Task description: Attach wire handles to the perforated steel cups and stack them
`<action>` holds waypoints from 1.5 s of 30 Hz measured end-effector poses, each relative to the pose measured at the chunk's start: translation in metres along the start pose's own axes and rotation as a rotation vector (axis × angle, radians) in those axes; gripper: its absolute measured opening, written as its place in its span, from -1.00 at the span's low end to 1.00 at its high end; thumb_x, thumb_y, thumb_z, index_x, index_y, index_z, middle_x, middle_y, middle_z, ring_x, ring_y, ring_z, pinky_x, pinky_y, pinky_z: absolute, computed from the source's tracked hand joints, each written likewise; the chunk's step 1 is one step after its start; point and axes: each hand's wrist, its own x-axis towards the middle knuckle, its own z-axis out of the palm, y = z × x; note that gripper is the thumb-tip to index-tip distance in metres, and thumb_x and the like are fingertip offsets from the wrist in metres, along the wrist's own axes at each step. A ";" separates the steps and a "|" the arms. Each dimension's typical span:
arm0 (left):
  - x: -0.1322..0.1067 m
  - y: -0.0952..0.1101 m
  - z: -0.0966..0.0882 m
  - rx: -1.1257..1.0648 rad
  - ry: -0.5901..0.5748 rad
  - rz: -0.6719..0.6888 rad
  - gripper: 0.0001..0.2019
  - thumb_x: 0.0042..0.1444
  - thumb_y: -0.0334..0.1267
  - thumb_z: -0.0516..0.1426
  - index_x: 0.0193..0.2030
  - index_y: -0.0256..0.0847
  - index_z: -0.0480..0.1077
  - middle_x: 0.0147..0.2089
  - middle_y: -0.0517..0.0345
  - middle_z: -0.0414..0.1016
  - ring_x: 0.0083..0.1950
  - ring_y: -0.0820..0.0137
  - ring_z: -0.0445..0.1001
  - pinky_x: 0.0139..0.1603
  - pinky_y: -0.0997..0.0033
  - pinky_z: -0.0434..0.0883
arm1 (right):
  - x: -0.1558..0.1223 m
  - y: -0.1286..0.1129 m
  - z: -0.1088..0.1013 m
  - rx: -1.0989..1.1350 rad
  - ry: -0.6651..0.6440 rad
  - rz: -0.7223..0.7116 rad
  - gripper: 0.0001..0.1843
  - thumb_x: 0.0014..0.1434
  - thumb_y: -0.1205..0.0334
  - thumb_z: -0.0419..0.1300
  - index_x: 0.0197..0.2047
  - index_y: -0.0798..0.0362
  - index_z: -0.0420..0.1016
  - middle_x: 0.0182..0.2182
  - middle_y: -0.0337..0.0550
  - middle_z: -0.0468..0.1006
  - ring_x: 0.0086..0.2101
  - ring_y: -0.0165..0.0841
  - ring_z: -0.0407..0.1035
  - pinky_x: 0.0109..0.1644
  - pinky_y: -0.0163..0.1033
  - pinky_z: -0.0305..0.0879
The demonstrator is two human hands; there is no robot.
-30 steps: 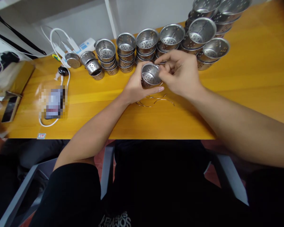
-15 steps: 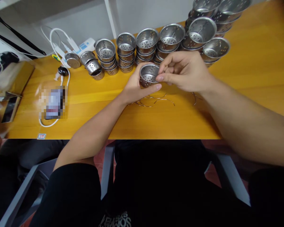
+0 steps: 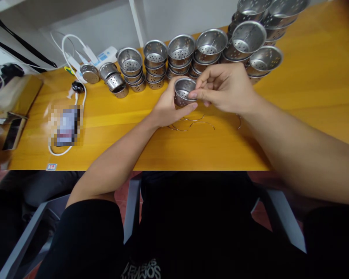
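My left hand (image 3: 166,108) is wrapped round a small perforated steel cup (image 3: 182,91), holding it just above the yellow table (image 3: 104,139). My right hand (image 3: 224,90) pinches at the cup's right rim with thumb and forefinger; what sits between those fingertips is too small to make out. Thin wire handles (image 3: 192,124) lie loose on the table under and just in front of both hands.
Stacks of the same perforated cups (image 3: 180,50) run along the table's far edge, piled higher at the right (image 3: 250,38). At the left lie white cables and a charger (image 3: 75,54), a blurred-out card (image 3: 64,126) and a phone (image 3: 13,133).
The cup has turned from tilted toward me to more upright, and my right hand has shifted a little to the right along its rim. Both hands stay on it.
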 end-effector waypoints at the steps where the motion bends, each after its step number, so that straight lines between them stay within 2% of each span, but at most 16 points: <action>1: 0.000 0.000 0.000 0.007 0.000 0.002 -0.18 0.70 0.30 0.27 0.81 -0.02 0.11 0.61 -0.17 0.56 0.62 0.00 0.70 0.80 -0.30 0.61 | 0.000 0.000 0.000 0.003 -0.001 0.011 -0.18 0.06 -0.64 0.91 -0.19 -0.17 0.71 -0.44 -0.26 0.63 -0.46 -0.33 0.38 -0.48 -0.09 0.39; 4: -0.001 -0.002 0.001 0.050 -0.001 0.023 -0.15 0.72 0.31 0.23 0.86 0.00 0.01 0.61 -0.12 0.53 0.63 0.01 0.71 0.79 -0.30 0.62 | 0.000 0.000 0.000 0.000 0.001 0.016 -0.15 0.01 -0.66 0.92 -0.19 -0.16 0.71 -0.48 -0.29 0.56 -0.43 -0.31 0.38 -0.42 -0.08 0.45; 7: -0.002 -0.002 0.001 0.075 0.016 0.065 -0.13 0.73 0.33 0.20 0.87 0.01 -0.05 0.62 -0.12 0.49 0.64 -0.01 0.70 0.79 -0.33 0.63 | -0.001 0.000 0.001 -0.063 0.024 -0.037 -0.13 0.02 -0.73 0.88 -0.22 -0.15 0.74 -0.48 -0.26 0.52 -0.40 -0.29 0.37 -0.35 -0.06 0.47; 12: -0.002 -0.002 0.002 0.056 0.037 0.078 -0.15 0.74 0.34 0.21 0.85 -0.02 -0.02 0.61 -0.16 0.48 0.66 -0.04 0.69 0.81 -0.38 0.64 | -0.005 -0.001 0.003 -0.195 0.081 -0.060 -0.16 0.13 -0.78 0.80 -0.20 -0.17 0.76 -0.39 -0.17 0.57 -0.35 -0.20 0.39 -0.29 0.07 0.57; 15: -0.002 -0.002 0.003 0.028 0.019 0.094 -0.15 0.77 0.33 0.18 0.87 -0.02 -0.05 0.65 -0.21 0.46 0.69 -0.04 0.67 0.83 -0.36 0.62 | -0.005 0.001 0.001 -0.238 0.072 -0.087 -0.09 0.09 -0.84 0.77 -0.20 -0.15 0.76 -0.39 -0.16 0.57 -0.38 -0.21 0.36 -0.29 0.10 0.57; 17: -0.003 0.001 0.003 0.026 0.014 0.096 -0.14 0.78 0.33 0.17 0.89 -0.02 -0.07 0.66 -0.21 0.45 0.70 -0.04 0.66 0.85 -0.38 0.61 | -0.006 0.003 0.000 -0.248 0.049 -0.100 -0.12 0.15 -0.84 0.75 -0.14 -0.17 0.78 -0.35 -0.14 0.63 -0.36 -0.18 0.41 -0.25 0.12 0.60; 19: -0.004 0.004 0.002 0.037 0.022 0.082 -0.15 0.79 0.32 0.14 0.91 -0.02 -0.08 0.69 -0.22 0.44 0.73 -0.05 0.64 0.87 -0.40 0.58 | -0.009 0.002 0.001 -0.234 0.044 -0.121 -0.19 0.25 -0.79 0.73 -0.03 -0.22 0.82 -0.24 -0.11 0.73 -0.31 -0.14 0.50 -0.17 0.14 0.65; 22: -0.003 0.006 0.000 0.076 0.037 0.028 -0.12 0.79 0.33 0.12 0.96 0.03 -0.13 0.78 -0.25 0.39 0.81 -0.07 0.57 0.91 -0.41 0.54 | -0.015 -0.007 0.003 -0.213 0.109 -0.146 -0.28 0.34 -0.70 0.72 0.17 -0.34 0.84 -0.02 -0.06 0.82 -0.18 -0.06 0.59 -0.06 0.21 0.72; 24: -0.002 0.006 -0.001 0.080 0.061 -0.021 -0.05 0.76 0.36 0.18 0.98 0.09 -0.16 0.82 -0.26 0.38 0.84 -0.07 0.54 0.92 -0.38 0.55 | -0.017 -0.016 0.003 -0.245 0.150 -0.123 -0.35 0.37 -0.65 0.71 0.20 -0.40 0.84 0.08 0.00 0.81 0.02 0.08 0.65 0.04 0.29 0.79; 26: 0.000 0.005 -0.002 0.049 0.110 -0.077 0.00 0.70 0.36 0.29 0.97 0.12 -0.10 0.81 -0.24 0.42 0.82 -0.06 0.56 0.92 -0.36 0.57 | -0.018 -0.025 0.002 -0.318 0.163 -0.100 -0.41 0.38 -0.60 0.70 0.17 -0.41 0.84 0.16 0.08 0.80 0.22 0.24 0.63 0.14 0.38 0.82; 28: 0.002 0.005 -0.003 0.012 0.159 -0.115 0.02 0.63 0.34 0.39 0.94 0.10 0.00 0.76 -0.21 0.48 0.79 -0.07 0.60 0.93 -0.38 0.57 | -0.018 -0.032 0.002 -0.395 0.167 -0.114 -0.44 0.39 -0.58 0.69 0.14 -0.40 0.85 0.22 0.11 0.79 0.27 0.30 0.61 0.22 0.44 0.82; 31: 0.003 0.006 -0.004 -0.007 0.176 -0.133 0.04 0.54 0.36 0.47 0.89 0.09 0.09 0.73 -0.20 0.51 0.76 -0.08 0.61 0.93 -0.40 0.56 | -0.017 -0.034 0.001 -0.453 0.156 -0.154 -0.47 0.46 -0.59 0.60 0.13 -0.39 0.86 0.28 0.09 0.80 0.21 0.26 0.61 0.34 0.47 0.77; 39: 0.001 0.012 -0.004 -0.042 0.171 -0.127 0.04 0.57 0.40 0.43 0.91 0.13 0.07 0.73 -0.18 0.55 0.74 -0.06 0.65 0.90 -0.43 0.63 | -0.015 -0.020 -0.002 -0.441 0.100 -0.227 -0.46 0.62 -0.63 0.41 0.09 -0.39 0.89 0.29 0.08 0.80 0.28 0.23 0.57 0.52 0.47 0.71; 42: 0.000 0.011 -0.003 -0.010 0.163 -0.129 0.03 0.63 0.38 0.39 0.95 0.15 -0.01 0.76 -0.18 0.53 0.75 -0.05 0.64 0.91 -0.43 0.62 | -0.014 -0.017 -0.005 -0.458 0.085 -0.230 -0.55 0.59 -0.57 0.48 0.08 -0.43 0.89 0.31 0.05 0.78 0.34 0.29 0.56 0.63 0.55 0.63; 45: -0.002 0.002 -0.002 0.061 0.103 -0.065 0.03 0.72 0.40 0.24 1.01 0.15 -0.19 0.83 -0.21 0.43 0.83 -0.04 0.57 0.95 -0.39 0.57 | -0.012 -0.013 -0.008 -0.478 0.053 -0.246 -0.65 0.59 -0.47 0.52 0.14 -0.48 0.90 0.36 0.02 0.76 0.39 0.30 0.54 0.69 0.55 0.56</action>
